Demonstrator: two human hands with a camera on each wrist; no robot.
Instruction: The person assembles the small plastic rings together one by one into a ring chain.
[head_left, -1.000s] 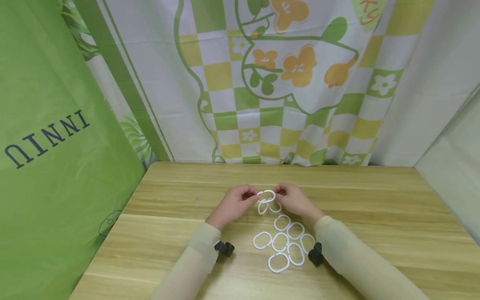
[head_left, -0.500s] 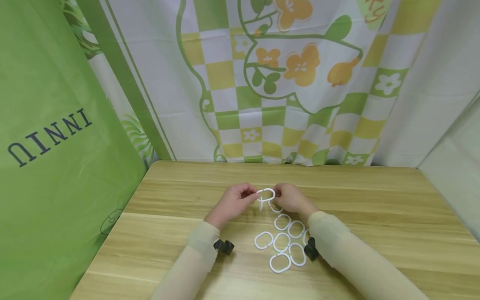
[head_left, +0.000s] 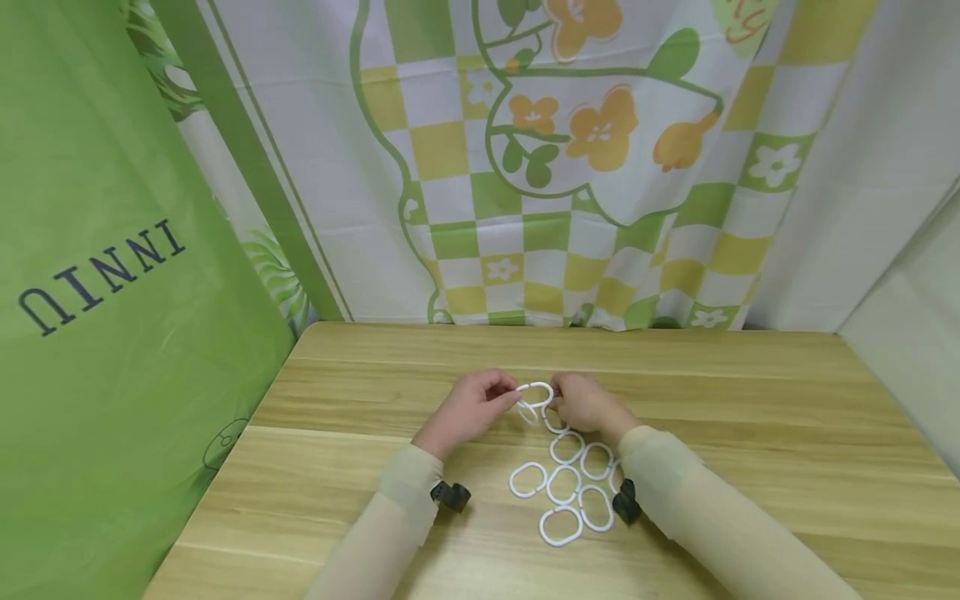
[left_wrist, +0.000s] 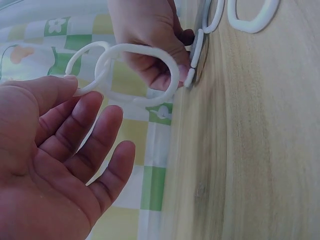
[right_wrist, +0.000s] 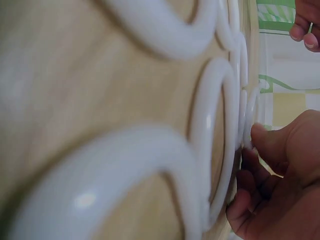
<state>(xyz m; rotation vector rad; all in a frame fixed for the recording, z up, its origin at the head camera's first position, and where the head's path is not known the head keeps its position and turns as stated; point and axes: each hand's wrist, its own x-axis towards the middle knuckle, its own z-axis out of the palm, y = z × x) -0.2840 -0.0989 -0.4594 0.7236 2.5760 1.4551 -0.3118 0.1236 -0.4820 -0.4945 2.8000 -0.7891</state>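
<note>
My left hand (head_left: 468,412) pinches a white plastic C-shaped link (left_wrist: 86,50) between thumb and index finger, the other fingers loosely spread. A second oval white link (left_wrist: 173,67) is looped through it and hangs in the air, between the two hands. My right hand (head_left: 588,407) reaches down at the tabletop, thumb and fingertips pinching another white link (right_wrist: 252,107), partly hidden by the fingers in the head view. This link stands next to the loose links on the table; whether it touches them is unclear.
Several loose white links (head_left: 561,527) lie flat in a cluster on the wooden table (head_left: 360,500), nearer the person than the hands. A patterned curtain (head_left: 517,250) hangs behind the table, and a green cloth (head_left: 112,400) at its left. Black wrist cameras (head_left: 453,497) sit on both sleeves.
The right forearm has shifted slightly left, and the right fingers have dropped lower over a link at the table. The link in the left hand has swung and turned; the left hand barely moves.
</note>
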